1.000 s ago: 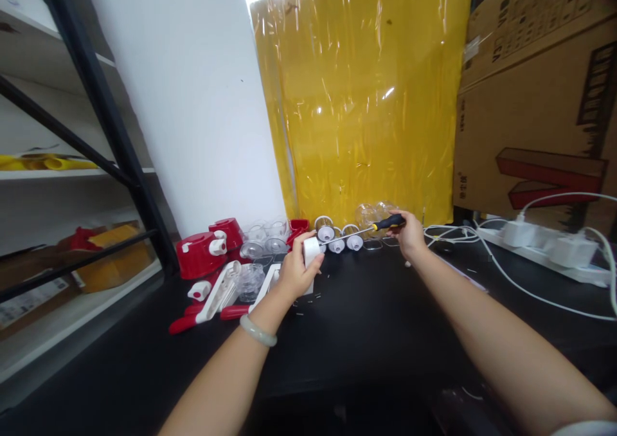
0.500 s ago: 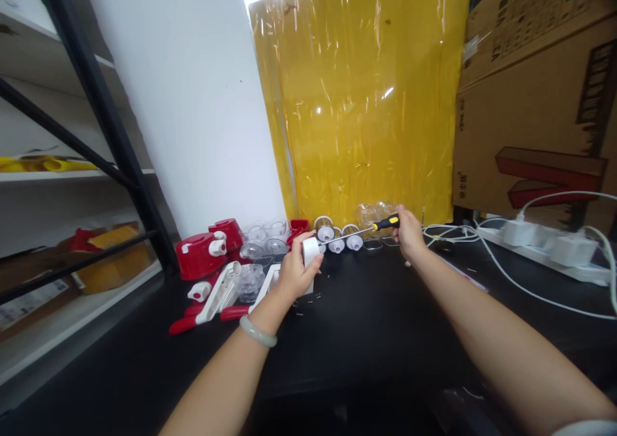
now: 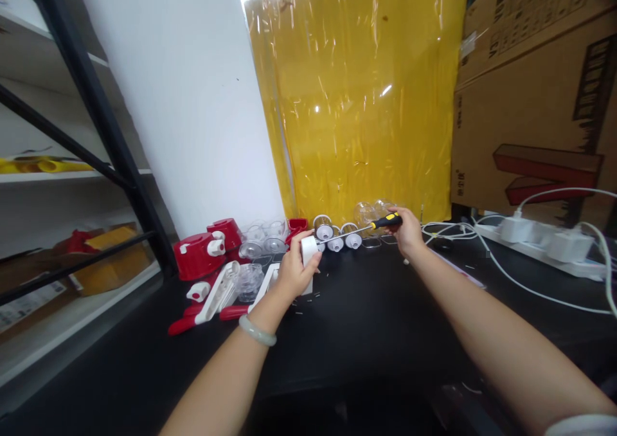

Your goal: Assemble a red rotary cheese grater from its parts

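The left hand (image 3: 293,270) is closed around a white round part (image 3: 309,251), its open side turned toward the screwdriver, just above the black table (image 3: 376,333). The right hand (image 3: 407,233) is wrapped round the black-and-yellow handle of a screwdriver (image 3: 387,221), whose shaft runs across to the white part. The tip seems to meet it, though the contact is too small to confirm. Screw work on this piece looks under way and unfinished; whether a screw is going in or out cannot be told.

Just beyond the shaft, three white-rimmed cylinders (image 3: 324,232) sit close together; they look like assembled units, though that is a judgement. Near the left wrist, small metal pieces (image 3: 299,304), probably screws, lie loose. Farther left, red housings (image 3: 195,256), red-and-white handles (image 3: 222,298), a stack of clear cups (image 3: 249,281) and a white knob (image 3: 198,291) lie separately, not joined into whole units, so much seems left. Clear jars (image 3: 365,212) stand behind the screwdriver.
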Demonstrator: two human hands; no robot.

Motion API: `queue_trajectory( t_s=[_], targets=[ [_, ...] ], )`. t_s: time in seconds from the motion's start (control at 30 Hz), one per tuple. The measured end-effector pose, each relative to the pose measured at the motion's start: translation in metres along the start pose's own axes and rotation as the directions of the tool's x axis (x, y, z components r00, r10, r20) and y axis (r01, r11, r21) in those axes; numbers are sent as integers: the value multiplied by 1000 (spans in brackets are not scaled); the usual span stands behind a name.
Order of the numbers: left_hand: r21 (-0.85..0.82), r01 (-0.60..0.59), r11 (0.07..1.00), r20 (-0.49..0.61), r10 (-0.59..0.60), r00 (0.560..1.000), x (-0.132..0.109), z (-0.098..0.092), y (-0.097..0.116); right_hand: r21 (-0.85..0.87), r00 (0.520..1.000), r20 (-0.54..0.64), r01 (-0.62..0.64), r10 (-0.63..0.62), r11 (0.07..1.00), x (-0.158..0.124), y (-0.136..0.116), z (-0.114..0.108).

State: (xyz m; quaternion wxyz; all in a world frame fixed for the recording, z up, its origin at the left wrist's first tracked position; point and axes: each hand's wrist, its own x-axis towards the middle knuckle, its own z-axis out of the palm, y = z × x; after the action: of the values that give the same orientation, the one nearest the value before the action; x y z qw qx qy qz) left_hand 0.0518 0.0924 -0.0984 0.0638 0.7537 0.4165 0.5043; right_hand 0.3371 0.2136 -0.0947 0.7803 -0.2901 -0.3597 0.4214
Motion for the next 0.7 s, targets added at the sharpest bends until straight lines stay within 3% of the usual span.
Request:
queue_trajectory(
  t_s=[0.17, 0.43, 0.7],
  targets=[
    [-5, -2, 1000, -7, 2, 1000, 0, 0, 3, -38, 1000, 11, 25, -25, 999, -1, 0, 1],
    [17, -23, 1000, 0, 23, 1000, 1, -1, 0, -175, 985, -80, 139, -155, 975, -6, -8, 0],
    [45, -30, 999, 0, 30, 1000, 1, -1, 0, -268, 987, -122, 70, -106, 961, -2, 1, -4]
  ],
)
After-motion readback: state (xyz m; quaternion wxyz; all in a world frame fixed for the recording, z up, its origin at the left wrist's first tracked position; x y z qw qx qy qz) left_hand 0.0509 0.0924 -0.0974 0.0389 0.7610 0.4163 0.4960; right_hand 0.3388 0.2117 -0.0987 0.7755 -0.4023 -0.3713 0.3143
